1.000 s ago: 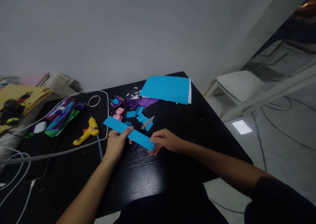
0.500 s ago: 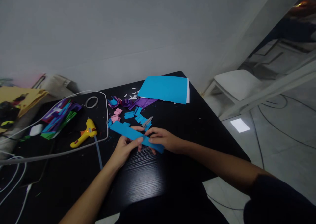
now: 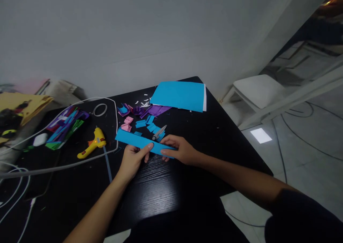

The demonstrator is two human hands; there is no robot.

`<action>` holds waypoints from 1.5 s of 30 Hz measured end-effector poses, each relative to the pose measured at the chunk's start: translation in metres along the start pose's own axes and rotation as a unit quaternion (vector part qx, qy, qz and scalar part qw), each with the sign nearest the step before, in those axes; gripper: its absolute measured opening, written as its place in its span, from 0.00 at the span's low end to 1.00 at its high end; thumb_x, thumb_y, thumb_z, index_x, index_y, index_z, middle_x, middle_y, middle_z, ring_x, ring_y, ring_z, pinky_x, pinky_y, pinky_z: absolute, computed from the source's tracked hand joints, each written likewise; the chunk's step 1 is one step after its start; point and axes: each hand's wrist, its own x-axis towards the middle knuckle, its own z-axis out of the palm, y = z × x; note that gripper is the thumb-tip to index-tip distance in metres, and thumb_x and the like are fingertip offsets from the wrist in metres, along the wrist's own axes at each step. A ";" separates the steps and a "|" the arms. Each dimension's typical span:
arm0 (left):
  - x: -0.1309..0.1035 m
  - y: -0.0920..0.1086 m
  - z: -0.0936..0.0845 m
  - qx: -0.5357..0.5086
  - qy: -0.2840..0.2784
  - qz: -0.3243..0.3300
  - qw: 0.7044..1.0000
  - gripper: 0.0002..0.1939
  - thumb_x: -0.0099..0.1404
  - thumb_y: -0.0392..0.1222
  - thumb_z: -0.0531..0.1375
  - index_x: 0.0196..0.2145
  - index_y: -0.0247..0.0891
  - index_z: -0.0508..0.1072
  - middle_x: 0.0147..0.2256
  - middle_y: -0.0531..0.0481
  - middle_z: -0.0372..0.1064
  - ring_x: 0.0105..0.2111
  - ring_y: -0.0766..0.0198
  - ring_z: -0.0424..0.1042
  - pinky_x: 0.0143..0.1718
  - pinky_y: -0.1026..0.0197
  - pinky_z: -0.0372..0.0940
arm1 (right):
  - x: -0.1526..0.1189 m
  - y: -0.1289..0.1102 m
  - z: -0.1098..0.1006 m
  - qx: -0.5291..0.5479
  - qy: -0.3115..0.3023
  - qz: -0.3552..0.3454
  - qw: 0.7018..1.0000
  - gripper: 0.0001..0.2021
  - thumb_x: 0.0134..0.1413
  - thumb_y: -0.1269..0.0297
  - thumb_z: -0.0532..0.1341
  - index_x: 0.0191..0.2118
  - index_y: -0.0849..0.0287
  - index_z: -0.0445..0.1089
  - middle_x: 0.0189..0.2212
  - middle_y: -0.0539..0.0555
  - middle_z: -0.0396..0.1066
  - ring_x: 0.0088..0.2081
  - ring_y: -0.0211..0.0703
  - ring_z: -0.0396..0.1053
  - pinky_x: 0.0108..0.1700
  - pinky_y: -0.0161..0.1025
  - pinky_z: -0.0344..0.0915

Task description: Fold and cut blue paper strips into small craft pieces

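A long folded strip of blue paper point(image 3: 136, 140) is held between my two hands just above the dark table. My left hand point(image 3: 135, 159) grips it near the middle, thumb on top and fingers beneath. At the strip's right end my right hand point(image 3: 180, 150) pinches it, thumb in front and fingers behind. Right behind the strip lie scissors point(image 3: 160, 131), their blades pointing up and right, the handles partly hidden. Small blue paper pieces point(image 3: 150, 120) and pink paper pieces point(image 3: 127, 123) are scattered beyond it.
Blue sheets point(image 3: 178, 95) lie at the back of the black table point(image 3: 209, 135), near purple paper point(image 3: 158, 110). To the left are a yellow glue gun point(image 3: 94, 143), a tape ring point(image 3: 100, 109), coloured strips point(image 3: 64, 128) and a white cable point(image 3: 66, 166). A white stool point(image 3: 257, 89) stands at right.
The strip has turned to lie flatter, its left end shifting slightly left. My right hand's fingers have moved closer around the right end, and both hands keep their hold.
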 end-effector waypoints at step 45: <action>0.010 -0.001 -0.013 0.022 0.163 0.070 0.984 0.14 0.53 0.45 0.73 0.34 0.38 0.78 0.30 0.54 0.77 0.17 0.70 0.71 0.20 0.67 0.65 | 0.014 -0.019 -0.028 -0.021 0.273 -0.075 0.959 0.21 0.48 0.60 0.73 0.48 0.56 0.74 0.35 0.50 0.74 0.32 0.40 0.73 0.36 0.40 0.76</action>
